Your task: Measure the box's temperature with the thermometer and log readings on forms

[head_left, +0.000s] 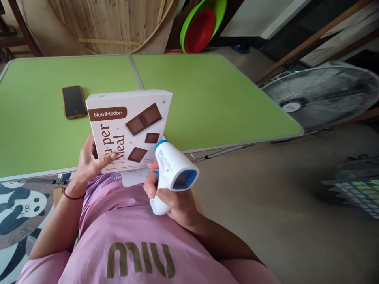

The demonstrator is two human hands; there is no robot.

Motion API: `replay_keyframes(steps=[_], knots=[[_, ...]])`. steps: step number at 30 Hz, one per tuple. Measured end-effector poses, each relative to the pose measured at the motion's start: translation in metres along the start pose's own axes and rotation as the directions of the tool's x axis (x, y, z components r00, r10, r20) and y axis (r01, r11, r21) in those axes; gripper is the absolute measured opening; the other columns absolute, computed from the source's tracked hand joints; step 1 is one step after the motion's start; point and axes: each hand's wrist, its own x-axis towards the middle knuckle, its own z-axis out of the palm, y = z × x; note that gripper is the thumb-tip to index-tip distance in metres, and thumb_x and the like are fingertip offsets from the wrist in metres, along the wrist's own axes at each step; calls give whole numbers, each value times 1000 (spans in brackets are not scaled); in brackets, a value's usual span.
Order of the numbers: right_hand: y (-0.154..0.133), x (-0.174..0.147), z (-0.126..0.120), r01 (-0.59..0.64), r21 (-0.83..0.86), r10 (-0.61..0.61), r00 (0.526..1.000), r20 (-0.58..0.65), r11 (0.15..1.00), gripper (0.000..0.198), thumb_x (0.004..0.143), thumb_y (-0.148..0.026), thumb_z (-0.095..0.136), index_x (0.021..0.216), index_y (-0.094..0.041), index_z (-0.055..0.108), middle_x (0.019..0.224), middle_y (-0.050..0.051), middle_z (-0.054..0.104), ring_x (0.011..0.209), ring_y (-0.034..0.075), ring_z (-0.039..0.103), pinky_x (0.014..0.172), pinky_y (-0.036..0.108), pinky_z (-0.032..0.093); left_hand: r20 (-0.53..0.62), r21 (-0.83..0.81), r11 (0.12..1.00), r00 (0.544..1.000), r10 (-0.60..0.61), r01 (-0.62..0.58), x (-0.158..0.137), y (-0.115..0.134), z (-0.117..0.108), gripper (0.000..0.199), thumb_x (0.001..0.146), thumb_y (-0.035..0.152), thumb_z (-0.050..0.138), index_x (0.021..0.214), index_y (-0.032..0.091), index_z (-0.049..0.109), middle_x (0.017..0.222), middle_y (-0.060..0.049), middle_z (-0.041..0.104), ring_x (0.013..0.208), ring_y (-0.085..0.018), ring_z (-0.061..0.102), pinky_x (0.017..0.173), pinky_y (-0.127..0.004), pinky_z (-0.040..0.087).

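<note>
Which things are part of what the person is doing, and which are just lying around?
Seem part of the job:
NutriMotion box, held in the left hand
white-and-blue handheld device, held in the right hand

Seem just lying about:
phone on the green table
fan
green basin and red basin

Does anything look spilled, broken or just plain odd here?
I see nothing spilled or broken. The mildly odd part is the pairing: the right hand holds an infrared thermometer beside the NutriMotion box in the left hand, a combination I'd find unusual.
</note>
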Motion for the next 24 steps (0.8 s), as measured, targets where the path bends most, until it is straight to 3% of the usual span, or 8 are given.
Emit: replay_keyframes(steps=[4,10,12,15,17,19,22,24], knots=[[-4,7,-9,78,46,-74,994,-80,996,39,76,-42,78,108,-26,63,63,-6,59,54,13,51,55,30,44,-1,15,1000,1000,-23,23,-1,5,-1,63,69,57,87,112,17,65,111,-12,75,98,-30,71,78,-40,59],[-5,19,-14,88,56,-82,991,-104,995,38,76,-44,79,105,-24,65,63,-6,60,52,11,50,51,28,43,-24,4,1000,999,-21,21,-1,4,-3,70,67,56,89,121,17,64,110,-12,75,103,-34,72,80,-43,62],[-12,18,-22,92,-1,-91,994,-63,996,38,77,-45,78,106,-24,67,64,-5,61,52,12,50,51,28,44,-20,-73,997,999,-25,24,-4,5,-1,67,69,52,89,121,19,64,108,-11,76,101,-34,74,78,-42,64],[-26,19,-51,167,-227,-168,986,15,959,28,80,-42,77,99,-24,69,67,-3,64,56,13,54,55,31,48,-2,-198,980,1000,-7,6,-5,13,5,52,77,48,85,118,21,67,106,-8,77,98,-32,76,79,-43,66],[-31,27,-80,243,-408,-236,969,68,880,20,81,-41,77,89,-25,68,66,-1,63,59,16,56,57,32,49,-34,-194,975,994,103,-107,2,16,9,45,79,45,85,113,20,69,109,-6,77,106,-32,74,90,-44,65],[-28,45,-111,268,-607,-262,960,101,748,22,80,-45,76,86,-25,69,67,0,64,61,17,58,58,33,49,-65,-168,954,968,241,-249,17,14,12,51,75,44,89,116,22,67,111,-2,76,114,-31,71,98,-45,62],[-13,82,-144,194,-857,-279,958,62,477,31,80,-47,76,100,-24,72,83,5,71,78,24,65,68,38,52,16,-182,959,975,222,-215,57,0,15,70,58,53,95,114,25,62,108,2,76,119,-32,69,100,-50,60],[-3,109,-154,102,-959,-280,960,25,265,37,79,-47,76,105,-21,73,89,9,72,82,28,65,69,40,50,45,-178,976,990,132,-122,88,-12,16,79,53,56,95,116,23,61,107,-3,76,120,-35,67,96,-52,61]])
